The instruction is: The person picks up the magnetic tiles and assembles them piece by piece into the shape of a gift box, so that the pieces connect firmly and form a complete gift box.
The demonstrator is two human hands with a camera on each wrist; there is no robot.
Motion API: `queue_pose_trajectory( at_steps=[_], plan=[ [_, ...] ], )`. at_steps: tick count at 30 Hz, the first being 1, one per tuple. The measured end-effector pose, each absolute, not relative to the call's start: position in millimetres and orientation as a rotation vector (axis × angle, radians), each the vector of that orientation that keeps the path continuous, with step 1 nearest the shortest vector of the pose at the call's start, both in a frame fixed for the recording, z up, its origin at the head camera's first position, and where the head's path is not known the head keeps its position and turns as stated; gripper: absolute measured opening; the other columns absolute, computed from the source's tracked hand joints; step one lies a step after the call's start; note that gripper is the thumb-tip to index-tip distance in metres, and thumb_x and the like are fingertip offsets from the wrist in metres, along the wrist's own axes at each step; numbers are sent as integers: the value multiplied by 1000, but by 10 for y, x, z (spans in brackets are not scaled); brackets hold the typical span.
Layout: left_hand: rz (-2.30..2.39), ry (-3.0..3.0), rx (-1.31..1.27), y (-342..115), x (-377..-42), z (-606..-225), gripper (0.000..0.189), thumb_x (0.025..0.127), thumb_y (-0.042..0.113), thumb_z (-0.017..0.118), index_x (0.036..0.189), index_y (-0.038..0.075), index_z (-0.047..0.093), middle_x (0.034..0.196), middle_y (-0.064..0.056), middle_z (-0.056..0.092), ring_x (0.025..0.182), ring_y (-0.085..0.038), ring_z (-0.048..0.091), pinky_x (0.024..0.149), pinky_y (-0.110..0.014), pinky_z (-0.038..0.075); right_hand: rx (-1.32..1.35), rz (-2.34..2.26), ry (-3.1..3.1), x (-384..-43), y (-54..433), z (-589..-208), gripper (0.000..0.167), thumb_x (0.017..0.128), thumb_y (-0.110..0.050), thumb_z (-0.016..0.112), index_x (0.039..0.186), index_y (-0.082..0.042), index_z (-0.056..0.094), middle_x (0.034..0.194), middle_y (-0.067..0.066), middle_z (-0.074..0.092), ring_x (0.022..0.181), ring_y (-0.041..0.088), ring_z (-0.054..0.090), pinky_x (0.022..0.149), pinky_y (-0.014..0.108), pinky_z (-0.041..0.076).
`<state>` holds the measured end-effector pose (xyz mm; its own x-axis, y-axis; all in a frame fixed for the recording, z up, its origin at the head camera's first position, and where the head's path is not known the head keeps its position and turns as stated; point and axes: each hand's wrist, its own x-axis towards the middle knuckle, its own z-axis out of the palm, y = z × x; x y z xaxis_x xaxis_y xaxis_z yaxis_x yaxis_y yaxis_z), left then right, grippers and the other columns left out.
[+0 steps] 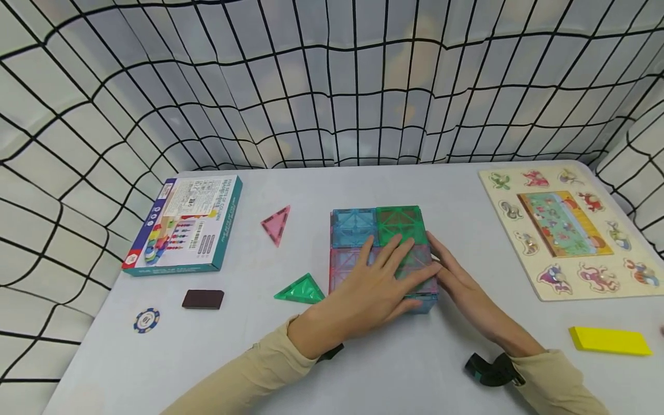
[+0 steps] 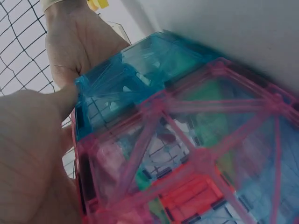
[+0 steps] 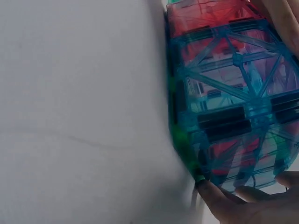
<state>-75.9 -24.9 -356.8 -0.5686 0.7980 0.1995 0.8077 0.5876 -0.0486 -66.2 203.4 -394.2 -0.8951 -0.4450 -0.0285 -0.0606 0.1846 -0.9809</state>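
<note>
Enclosure: black square-mesh net (image 1: 355, 49) at left, rear and right, cords wavy | rear: grey-white backdrop (image 1: 341, 69), blurred warm patches (image 1: 398, 63) | left: paler off-white backing (image 1: 26, 311) | furniture: white tabletop (image 1: 394, 369), far edge beside net, faint crease in right wrist view | light: diffuse, shadows soft

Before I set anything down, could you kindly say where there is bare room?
Bare tabletop lies between the tile block and the puzzle board, beyond the right hand, and in front of the dark bar. The tile block is crowded: left hand on top, green triangle close by.
</note>
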Motion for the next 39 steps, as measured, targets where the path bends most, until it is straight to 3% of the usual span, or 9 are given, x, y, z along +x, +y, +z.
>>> queue_pose_trajectory(
  at_steps=[9, 15, 19, 21, 24, 28, 32, 35, 39],
  plan=[
    [-141, -2569, -1317, -205, -783, -3617, 49, 111, 42, 50, 158, 27, 47, 160, -17, 43, 152, -38, 34, 118, -68, 30, -553, -1698, 2262, -673, 2045, -3960, 57, 117, -26, 23, 170, -20, 1, 175, 14, 3, 157, 43, 15, 121, 56, 22],
    [-179, -2578, -1328, -199, -784, -3612, 47, 110, 40, 52, 156, 27, 49, 161, -19, 43, 152, -39, 35, 117, -70, 29, -546, -1698, 2258, -677, 2070, -3945, 58, 117, -26, 25, 170, -18, 2, 174, 17, 4, 155, 48, 17, 117, 70, 23],
    [-172, -2630, -1349, -217, -791, -3600, 49, 111, 40, 49, 158, 28, 46, 164, -18, 38, 155, -38, 30, 119, -70, 26, -553, -1693, 2265, -685, 2074, -3940, 57, 117, -26, 26, 170, -18, 3, 175, 15, 4, 156, 45, 15, 116, 68, 24],
    [-182, -2649, -1369, -247, -799, -3585, 50, 111, 42, 49, 158, 26, 45, 165, -17, 36, 156, -37, 28, 121, -68, 24, -542, -1683, 2274, -684, 2067, -3945, 57, 117, -27, 25, 170, -17, 4, 175, 14, 4, 157, 43, 14, 119, 61, 25],
    [-314, -2640, -1377, -345, -829, -3532, 52, 110, 41, 52, 156, 17, 46, 164, -17, 37, 155, -33, 31, 122, -63, 25, -503, -1692, 2264, -667, 2045, -3952, 58, 117, -31, 25, 169, -15, 5, 175, 14, 6, 158, 40, 11, 121, 35, 27],
    [-663, -2631, -1222, -666, -863, -3423, 51, 109, 30, 57, 151, 2, 46, 158, -21, 41, 148, -32, 41, 121, -53, 34, -403, -1732, 2228, -632, 1963, -3927, 61, 117, -38, 25, 169, -13, 6, 175, 12, 5, 160, 33, 2, 112, 8, 22],
    [-1075, -2783, -913, -1018, -870, -3439, 59, 111, 30, 52, 157, -3, 34, 159, -21, 37, 148, -34, 40, 121, -51, 35, -281, -1758, 2227, -587, 1881, -3892, 65, 116, -43, 26, 169, -13, 4, 176, 10, 2, 160, 30, -3, 127, 36, 13],
    [-1376, -2914, -689, -1168, -888, -3549, 67, 113, 36, 44, 163, -3, 22, 164, -21, 31, 151, -35, 36, 122, -53, 32, -220, -1770, 2248, -564, 1824, -3878, 66, 116, -43, 25, 169, -12, 2, 176, 11, 0, 161, 31, -6, 125, 62, 4],
    [-1680, -2933, -527, -1176, -936, -3742, 67, 115, 37, 35, 164, -4, 17, 166, -22, 30, 154, -36, 31, 123, -54, 29, -167, -1799, 2248, -574, 1754, -3863, 66, 116, -44, 23, 169, -14, -1, 176, 10, -2, 161, 31, -7, 125, 63, 2]
  ],
)
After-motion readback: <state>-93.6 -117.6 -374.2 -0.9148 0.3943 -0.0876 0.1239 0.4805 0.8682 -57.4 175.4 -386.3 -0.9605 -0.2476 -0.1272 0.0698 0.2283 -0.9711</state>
